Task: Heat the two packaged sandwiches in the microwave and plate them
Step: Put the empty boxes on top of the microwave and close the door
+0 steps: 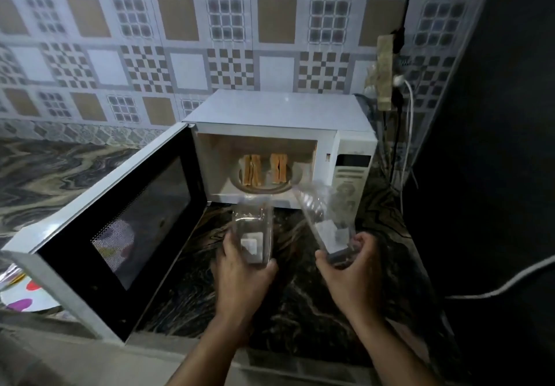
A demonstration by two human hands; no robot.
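A white microwave (279, 109) stands on the dark marble counter with its door (120, 223) swung wide to the left. Inside, two sandwiches stand on edge on the glass turntable (288, 186): one on the left (252, 170), one on the right (278, 167). My left hand (243, 277) grips an empty clear plastic sandwich package (252, 229) in front of the oven. My right hand (351, 274) grips a second empty clear package (324, 220), tilted to the left, with a white label on it.
A white plate with coloured spots (27, 292) lies at the far left, partly behind the open door. A wall socket with plugs and cables (387, 70) hangs right of the microwave. A white cable (495, 286) crosses the dark right side. Counter edge runs along the bottom.
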